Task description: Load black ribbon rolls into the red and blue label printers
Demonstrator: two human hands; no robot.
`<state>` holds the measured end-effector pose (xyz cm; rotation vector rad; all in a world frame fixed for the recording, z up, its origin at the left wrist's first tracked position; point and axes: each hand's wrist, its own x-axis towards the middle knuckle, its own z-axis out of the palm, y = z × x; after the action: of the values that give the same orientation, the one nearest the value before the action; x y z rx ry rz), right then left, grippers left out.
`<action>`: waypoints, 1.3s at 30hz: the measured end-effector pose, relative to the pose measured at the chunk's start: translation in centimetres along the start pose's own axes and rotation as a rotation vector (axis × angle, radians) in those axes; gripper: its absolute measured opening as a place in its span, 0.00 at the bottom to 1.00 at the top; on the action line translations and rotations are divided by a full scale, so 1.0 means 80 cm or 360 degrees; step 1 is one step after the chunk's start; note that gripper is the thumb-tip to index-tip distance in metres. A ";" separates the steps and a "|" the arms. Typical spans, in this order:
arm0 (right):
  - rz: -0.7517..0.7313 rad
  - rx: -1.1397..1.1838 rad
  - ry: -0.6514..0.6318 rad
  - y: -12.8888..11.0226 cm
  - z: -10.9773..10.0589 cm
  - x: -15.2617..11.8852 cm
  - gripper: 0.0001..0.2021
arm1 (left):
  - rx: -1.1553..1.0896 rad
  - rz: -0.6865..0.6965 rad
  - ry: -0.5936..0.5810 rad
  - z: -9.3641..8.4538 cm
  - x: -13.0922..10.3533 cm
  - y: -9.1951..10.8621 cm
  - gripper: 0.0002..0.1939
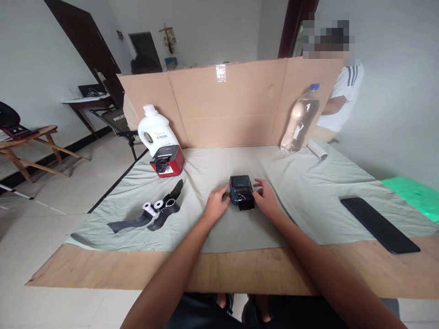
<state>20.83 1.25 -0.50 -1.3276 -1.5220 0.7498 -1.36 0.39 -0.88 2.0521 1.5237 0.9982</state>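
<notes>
A small dark receipt printer (241, 181) sits on the cloth in front of me, with a glossy black strip (244, 197) hanging out over its front. At its left side my left hand (217, 202) rests with bent fingers against the casing. My right hand (265, 196) is at the opposite side, its thumb and lower fingers against the printer's right edge and the index finger bent above. To the left lie several small paper rolls (158, 205) with dark strips (164, 216) unrolled from them. Behind these stands a red and black printer (171, 165) with a black strip at its front.
A white jug (154, 128) stands behind the red printer. A cardboard panel (226, 109) closes off the back. At the right are a water bottle (300, 121), a white tube (317, 150), a black phone (380, 224) and a green stool (413, 196). A person (345, 98) sits behind the panel.
</notes>
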 end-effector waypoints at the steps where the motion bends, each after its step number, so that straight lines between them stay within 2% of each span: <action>1: -0.0034 0.0013 -0.0002 0.001 0.001 0.000 0.25 | 0.0002 0.0012 -0.0006 -0.001 0.001 0.000 0.30; 6: -0.0169 0.0065 -0.0051 0.007 0.007 0.005 0.28 | 0.0012 0.0000 -0.0034 -0.001 0.002 -0.001 0.30; 13: -0.0158 0.0033 -0.0163 0.014 0.011 0.009 0.33 | 0.0130 -0.0011 -0.0060 0.002 0.002 -0.002 0.30; 22: -0.0329 -0.0048 -0.0182 0.019 0.015 0.010 0.36 | 0.0228 0.0008 -0.0096 -0.003 0.000 0.004 0.31; 31: -0.0191 -0.0104 -0.0164 0.021 0.016 0.015 0.43 | 0.0359 -0.0032 -0.0148 -0.010 -0.002 0.014 0.33; 39: -0.0170 -0.0153 -0.0174 0.010 0.011 0.013 0.41 | 0.0356 -0.0056 -0.0180 -0.010 0.000 0.014 0.31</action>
<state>20.34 2.54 -1.24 -1.2816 -1.7208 0.6988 -1.24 -0.02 0.44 2.1817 1.6699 0.7127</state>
